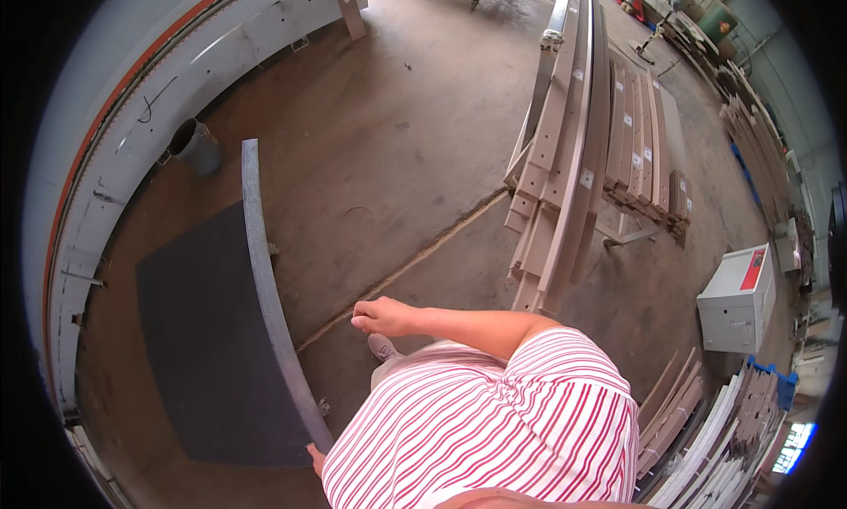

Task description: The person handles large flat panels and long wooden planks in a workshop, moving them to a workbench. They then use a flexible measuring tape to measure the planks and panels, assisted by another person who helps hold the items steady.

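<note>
My right hand [381,317] hangs in front of my body with its fingers curled in, and nothing shows in them. My shoe [383,347] is just below it on the floor. At the lower left, only a small part of my left hand [315,458] comes out past my striped shirt [476,421]. It is by the near end of a long grey metal edge strip [265,271]; whether it touches the strip I cannot tell. Along the strip's left side lies a flat black panel or mat [216,350].
Brown metal beams [565,156] are stacked on supports ahead to the right. A grey bin [198,147] stands by a long white machine [141,138] on the left. At the right are a white cabinet [737,302] and more stacked strips [706,438]. A floor seam [423,253] crosses the concrete.
</note>
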A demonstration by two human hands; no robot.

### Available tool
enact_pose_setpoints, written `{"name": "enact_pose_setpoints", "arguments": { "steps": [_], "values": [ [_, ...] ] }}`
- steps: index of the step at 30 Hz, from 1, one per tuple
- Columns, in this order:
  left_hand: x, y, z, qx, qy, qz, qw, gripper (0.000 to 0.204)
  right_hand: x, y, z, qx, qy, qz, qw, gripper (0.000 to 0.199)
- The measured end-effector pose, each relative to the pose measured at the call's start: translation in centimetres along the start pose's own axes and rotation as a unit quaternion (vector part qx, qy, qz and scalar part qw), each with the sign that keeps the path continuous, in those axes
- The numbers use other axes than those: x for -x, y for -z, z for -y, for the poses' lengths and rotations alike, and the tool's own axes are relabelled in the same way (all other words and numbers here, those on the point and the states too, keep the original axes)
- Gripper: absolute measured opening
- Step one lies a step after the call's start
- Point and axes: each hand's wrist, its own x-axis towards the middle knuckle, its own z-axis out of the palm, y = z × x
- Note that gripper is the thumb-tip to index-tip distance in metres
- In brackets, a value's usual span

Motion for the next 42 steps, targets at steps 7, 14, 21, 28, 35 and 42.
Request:
{"name": "enact_pose_setpoints", "arguments": {
  "steps": [7, 14, 21, 28, 35, 42],
  "values": [
    [-7.1, 14.9, -25.7, 0.092, -0.244, -0.017, 0.965, 0.073, -6.6, 2.7, 1.0, 0.108, -0.015, -0.003, 0.994, 0.034],
    [-20.5, 18.4, -39.4, 0.069, -0.305, -0.098, 0.945, 0.077, -9.9, 16.2, -1.5, 0.092, -0.089, -0.182, 0.975, 0.032],
    [-33.4, 21.1, -50.6, 0.047, -0.253, -0.136, 0.957, 0.068, -13.7, 33.1, -5.5, 0.063, -0.090, -0.362, 0.926, 0.030],
    [-40.0, 24.1, -64.6, -0.156, -0.161, -0.353, 0.909, 0.061, -8.8, 56.1, -2.4, 0.101, -0.046, -0.755, 0.646, 0.024],
    [-53.3, 20.5, -96.5, -0.027, -0.534, -0.264, 0.803, 0.049, -1.5, 70.0, -8.3, 0.285, -0.208, -0.890, 0.287, 0.033],
    [-40.0, 18.0, -138.1, -0.027, -0.793, 0.122, 0.596, 0.022, -2.9, 73.3, -11.3, 0.026, -0.229, -0.953, 0.195, 0.027]
  ]
}}
